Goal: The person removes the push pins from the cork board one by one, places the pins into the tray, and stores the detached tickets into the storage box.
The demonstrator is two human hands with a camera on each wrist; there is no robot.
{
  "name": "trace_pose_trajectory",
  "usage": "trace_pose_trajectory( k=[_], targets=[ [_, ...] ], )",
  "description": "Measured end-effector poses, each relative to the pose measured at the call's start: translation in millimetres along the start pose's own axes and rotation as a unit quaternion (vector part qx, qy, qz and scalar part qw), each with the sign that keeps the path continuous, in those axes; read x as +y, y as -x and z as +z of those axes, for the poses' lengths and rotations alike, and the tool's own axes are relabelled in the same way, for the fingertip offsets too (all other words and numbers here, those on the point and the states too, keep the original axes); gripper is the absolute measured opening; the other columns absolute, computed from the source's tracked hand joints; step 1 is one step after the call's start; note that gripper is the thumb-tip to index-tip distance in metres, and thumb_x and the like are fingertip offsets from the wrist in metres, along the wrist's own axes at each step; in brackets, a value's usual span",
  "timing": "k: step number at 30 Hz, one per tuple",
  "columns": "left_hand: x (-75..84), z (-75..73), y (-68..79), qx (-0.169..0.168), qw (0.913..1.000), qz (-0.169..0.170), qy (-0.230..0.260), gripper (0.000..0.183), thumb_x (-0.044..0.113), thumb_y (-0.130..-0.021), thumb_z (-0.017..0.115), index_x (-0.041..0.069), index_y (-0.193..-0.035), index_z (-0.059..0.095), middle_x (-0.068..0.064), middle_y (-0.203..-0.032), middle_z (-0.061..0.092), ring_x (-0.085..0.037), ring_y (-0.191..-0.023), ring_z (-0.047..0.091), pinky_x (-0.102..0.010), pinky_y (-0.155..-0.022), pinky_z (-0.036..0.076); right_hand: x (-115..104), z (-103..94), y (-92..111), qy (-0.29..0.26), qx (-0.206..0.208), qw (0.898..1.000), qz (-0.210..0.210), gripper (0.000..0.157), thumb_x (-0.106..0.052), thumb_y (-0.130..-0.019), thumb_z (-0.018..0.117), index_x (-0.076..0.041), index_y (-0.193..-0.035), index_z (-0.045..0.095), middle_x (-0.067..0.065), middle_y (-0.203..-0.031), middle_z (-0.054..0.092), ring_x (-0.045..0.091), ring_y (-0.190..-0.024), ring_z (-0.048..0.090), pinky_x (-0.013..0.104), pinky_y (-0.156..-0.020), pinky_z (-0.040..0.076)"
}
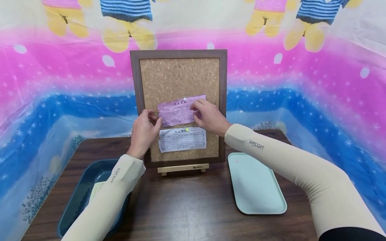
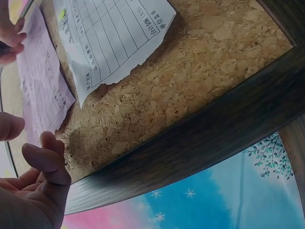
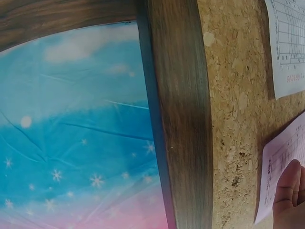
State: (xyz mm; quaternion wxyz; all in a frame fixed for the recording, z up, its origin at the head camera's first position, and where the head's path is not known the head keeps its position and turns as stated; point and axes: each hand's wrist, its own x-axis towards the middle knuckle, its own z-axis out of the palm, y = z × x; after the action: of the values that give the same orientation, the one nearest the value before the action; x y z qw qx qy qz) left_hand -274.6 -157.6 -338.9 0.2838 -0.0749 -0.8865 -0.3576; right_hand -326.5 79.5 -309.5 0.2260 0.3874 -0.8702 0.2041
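On an upright cork board (image 1: 181,78) in a dark frame, a pink printed slip (image 1: 175,112) hangs slightly tilted under a white pushpin (image 1: 185,99). Below it is a white printed slip (image 1: 182,140) with a yellow-green pushpin (image 1: 187,129). My left hand (image 1: 144,130) is at the pink slip's left edge; in the left wrist view its thumb and fingers stand apart with nothing between them. Over the right part of the pink slip lies my right hand (image 1: 209,115), fingers bent against the paper. The right wrist view shows only a fingertip (image 3: 288,186) in front of the slip.
A small wooden easel (image 1: 183,168) supports the board on a dark wooden table (image 1: 181,204). To the left, partly behind my forearm, is a dark teal tray (image 1: 76,197) with pale yellow-green paper (image 1: 95,190). A light mint tray (image 1: 256,187) lies to the right.
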Motion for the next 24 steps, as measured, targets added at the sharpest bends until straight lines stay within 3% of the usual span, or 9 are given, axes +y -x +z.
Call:
trace_pose_trajectory(
  k=[10, 24],
  targets=[
    [1.3, 2.9, -5.0, -0.006, 0.9999, -0.005, -0.009, 0.033, 0.021, -0.093, 0.06, -0.001, -0.117, 0.054, -0.013, -0.096, 0.062, -0.024, -0.074, 0.057, -0.038, -0.065, 0.044, -1.8, -1.8, -10.9, -0.003, -0.002, 1.0, 0.021, 0.017, -0.004, -0.087, 0.061, -0.005, -0.104, 0.06, 0.004, -0.098, 0.056, 0.013, -0.085, 0.054, 0.025, -0.074, 0.046],
    [3.5, 7.8, -10.6, 0.002, 0.9999, -0.003, -0.015, 0.025, 0.02, -0.093, 0.058, 0.002, -0.11, 0.057, -0.009, -0.088, 0.061, -0.024, -0.072, 0.057, -0.039, -0.063, 0.045, -7.6, -3.1, -37.2, -0.012, 0.027, 0.999, 0.042, 0.016, -0.002, -0.088, 0.059, -0.006, -0.103, 0.061, 0.003, -0.098, 0.056, 0.012, -0.088, 0.054, 0.023, -0.076, 0.044]
  ],
)
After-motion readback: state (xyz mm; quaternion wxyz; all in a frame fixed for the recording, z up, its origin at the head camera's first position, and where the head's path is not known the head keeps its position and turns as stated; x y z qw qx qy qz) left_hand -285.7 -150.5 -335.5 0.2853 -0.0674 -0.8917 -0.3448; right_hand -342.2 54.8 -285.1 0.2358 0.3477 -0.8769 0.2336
